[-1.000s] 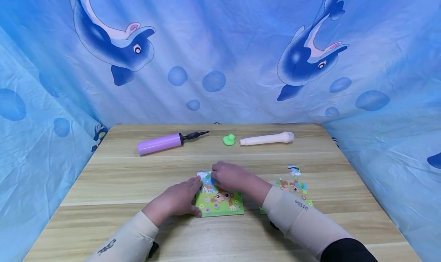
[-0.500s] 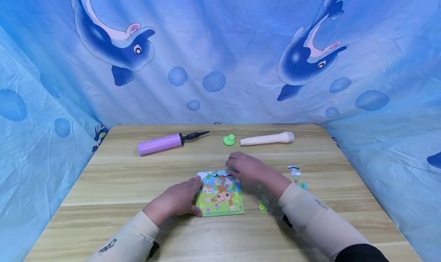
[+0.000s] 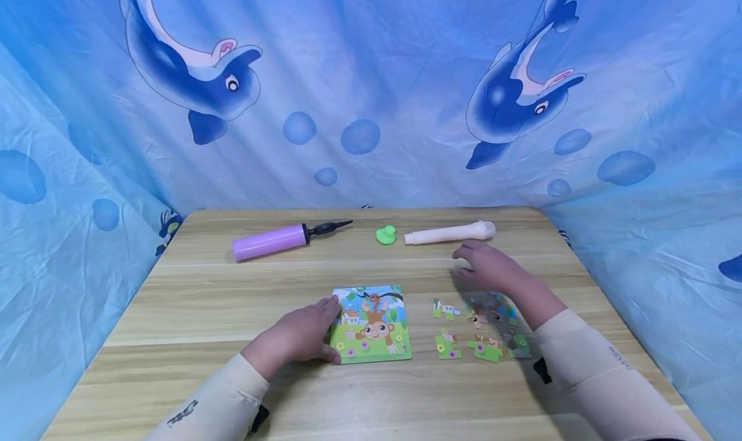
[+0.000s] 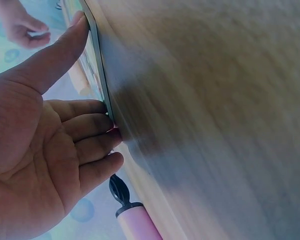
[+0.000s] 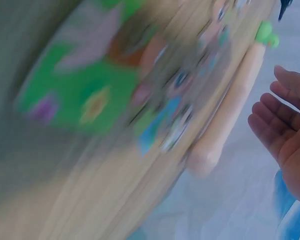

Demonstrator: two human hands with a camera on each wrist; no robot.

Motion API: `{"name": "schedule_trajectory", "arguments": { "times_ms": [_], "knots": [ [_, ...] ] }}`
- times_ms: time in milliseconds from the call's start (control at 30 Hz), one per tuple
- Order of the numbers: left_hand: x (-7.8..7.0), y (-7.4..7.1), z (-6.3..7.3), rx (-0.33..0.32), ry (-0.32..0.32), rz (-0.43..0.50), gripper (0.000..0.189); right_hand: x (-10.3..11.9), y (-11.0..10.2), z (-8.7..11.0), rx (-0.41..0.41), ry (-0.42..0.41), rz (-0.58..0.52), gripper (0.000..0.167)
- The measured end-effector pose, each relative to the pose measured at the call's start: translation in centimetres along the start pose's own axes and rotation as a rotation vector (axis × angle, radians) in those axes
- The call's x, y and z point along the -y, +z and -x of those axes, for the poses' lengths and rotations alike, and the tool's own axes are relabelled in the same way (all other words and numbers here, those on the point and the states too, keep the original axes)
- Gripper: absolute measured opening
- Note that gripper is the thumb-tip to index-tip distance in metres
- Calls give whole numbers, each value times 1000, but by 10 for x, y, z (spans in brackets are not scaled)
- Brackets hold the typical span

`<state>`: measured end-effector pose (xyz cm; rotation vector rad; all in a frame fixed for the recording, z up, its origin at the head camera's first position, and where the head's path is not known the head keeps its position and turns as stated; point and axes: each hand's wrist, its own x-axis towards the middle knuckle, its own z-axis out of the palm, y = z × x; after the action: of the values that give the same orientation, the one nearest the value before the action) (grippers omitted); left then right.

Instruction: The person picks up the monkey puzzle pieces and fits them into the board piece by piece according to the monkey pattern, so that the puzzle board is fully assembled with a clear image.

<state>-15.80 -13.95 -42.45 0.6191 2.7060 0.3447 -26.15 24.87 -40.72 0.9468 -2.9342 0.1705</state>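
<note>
A square picture board (image 3: 372, 331) with a cartoon monkey lies flat on the table in the head view. My left hand (image 3: 304, 330) rests along its left side; in the left wrist view, the thumb and fingertips (image 4: 102, 106) touch the board's edge (image 4: 101, 65). Over the far side of several loose jigsaw pieces (image 3: 446, 349) is my right hand (image 3: 489, 270), loosely bent. In the right wrist view nothing shows between its fingers. Part of the group of pieces lies in shadow beneath the right wrist.
Along the back of the wooden table (image 3: 203, 325) lie a purple balloon pump (image 3: 271, 242), a small green duck (image 3: 386, 235) and a pale microphone-shaped toy (image 3: 446, 234). The toy is just beyond the right hand. A blue dolphin-print curtain (image 3: 371, 74) surrounds the table.
My right hand has moved from the board's upper part to the right, over the loose pieces. It has uncovered the board's upper picture. The left hand has stayed at the left edge.
</note>
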Motion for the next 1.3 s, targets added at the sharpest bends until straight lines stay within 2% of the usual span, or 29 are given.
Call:
{"name": "schedule_trajectory", "arguments": {
  "times_ms": [133, 267, 633, 1033, 1300],
  "knots": [
    [0, 0, 0, -2, 1, 1, 102, -21, 0, 17, 65, 77, -36, 28],
    [0, -1, 1, 1, -1, 2, 102, -33, 1, 30, 123, 111, -56, 28],
    [0, -2, 2, -6, -5, 9, 101, -41, 7, 40, 223, 184, -90, 31],
    [-1, -1, 1, 0, 1, 0, 102, -42, 11, 40, 239, 206, -80, 27],
    [-3, -2, 1, -4, 3, 0, 102, -34, 8, 29, 160, 177, -98, 24]
  ]
}}
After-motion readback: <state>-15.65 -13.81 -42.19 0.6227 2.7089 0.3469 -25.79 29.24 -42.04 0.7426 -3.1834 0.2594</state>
